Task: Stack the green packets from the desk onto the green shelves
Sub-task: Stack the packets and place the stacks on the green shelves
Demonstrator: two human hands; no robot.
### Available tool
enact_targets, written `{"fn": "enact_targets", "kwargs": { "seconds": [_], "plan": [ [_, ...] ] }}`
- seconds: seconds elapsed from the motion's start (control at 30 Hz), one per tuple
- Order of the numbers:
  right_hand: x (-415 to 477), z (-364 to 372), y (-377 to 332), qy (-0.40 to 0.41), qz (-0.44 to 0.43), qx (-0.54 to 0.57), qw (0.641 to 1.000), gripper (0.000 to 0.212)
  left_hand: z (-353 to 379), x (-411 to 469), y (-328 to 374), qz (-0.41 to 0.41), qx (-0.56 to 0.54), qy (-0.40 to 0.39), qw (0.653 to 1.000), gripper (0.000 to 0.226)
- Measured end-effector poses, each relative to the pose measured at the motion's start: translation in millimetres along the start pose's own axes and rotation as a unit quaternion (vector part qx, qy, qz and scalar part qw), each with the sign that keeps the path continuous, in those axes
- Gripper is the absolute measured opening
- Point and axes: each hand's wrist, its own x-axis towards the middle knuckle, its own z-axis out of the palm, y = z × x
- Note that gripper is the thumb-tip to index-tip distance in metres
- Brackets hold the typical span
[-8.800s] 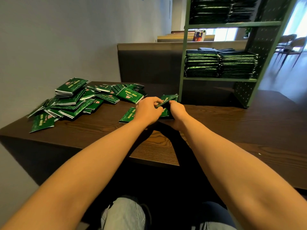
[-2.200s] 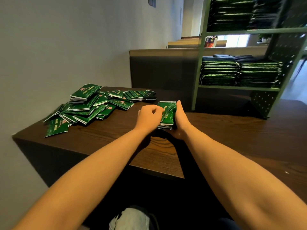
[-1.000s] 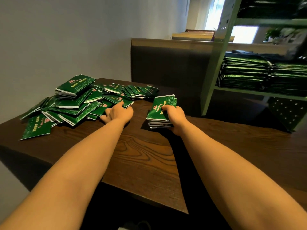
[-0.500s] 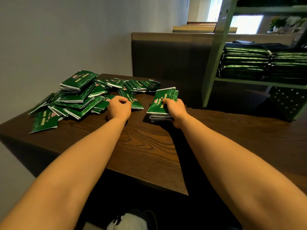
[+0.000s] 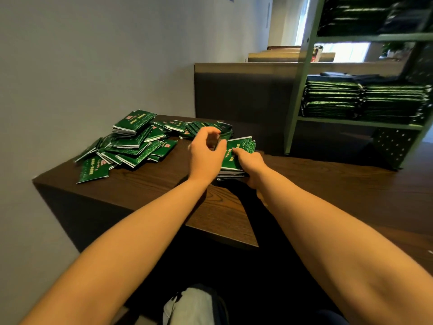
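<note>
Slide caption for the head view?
Right hand grips a stack of green packets on the desk; left hand raised beside it.

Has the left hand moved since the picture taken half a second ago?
Yes. The left hand went right across the desk, from the loose pile to the small stack.

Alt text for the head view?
A person's right hand grips a small stack of green packets on a wooden desk, the left hand beside it. A loose pile lies left; green shelves holding packet stacks stand right.
</note>
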Motion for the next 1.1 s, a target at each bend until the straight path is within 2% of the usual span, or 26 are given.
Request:
{"fn": "enact_targets", "kwargs": {
  "seconds": [0.07, 0.1, 0.23, 0.4, 0.53, 0.67, 0.8, 0.97, 1.1],
  "plan": [
    [-13, 0, -2, -0.017, 0.004, 0.033, 0.999, 0.052, 0, -9, 5, 0.015, 0.003, -0.034, 0.999, 0.014],
    [-17, -1, -3, -0.033, 0.006, 0.043, 0.999, 0.049, -1, -13, 6, 0.021, 0.010, -0.053, 0.998, 0.013],
    [-23, -4, 1, -0.098, 0.011, 0.065, 0.993, 0.073, -8, -20, 6, 0.047, 0.044, -0.130, 0.989, 0.020],
    [-30, 4, 7, -0.120, 0.007, 0.019, 0.993, 0.074, -20, -27, 3, 0.067, 0.065, -0.183, 0.979, 0.024],
    [9, 12, 23, -0.114, 0.014, -0.005, 0.993, 0.083, -26, -28, -5, 0.064, 0.050, -0.123, 0.989, 0.016],
    [-9, 26, 14, -0.096, 0.014, 0.002, 0.995, 0.044, -42, -21, -22, 0.016, 0.052, -0.051, 0.997, 0.017],
    [0, 49, 10, -0.082, 0.004, -0.013, 0.997, 0.047, -69, -5, -60, -0.042, 0.143, -0.034, 0.988, 0.009],
    [17, 84, 10, -0.076, -0.020, -0.010, 0.997, 0.056, -109, 25, -95, -0.114, 0.299, 0.059, 0.945, 0.033],
    [28, 116, 10, -0.084, -0.043, -0.006, 0.996, 0.064, -134, 59, -102, -0.103, 0.362, 0.101, 0.921, 0.052]
  ]
}}
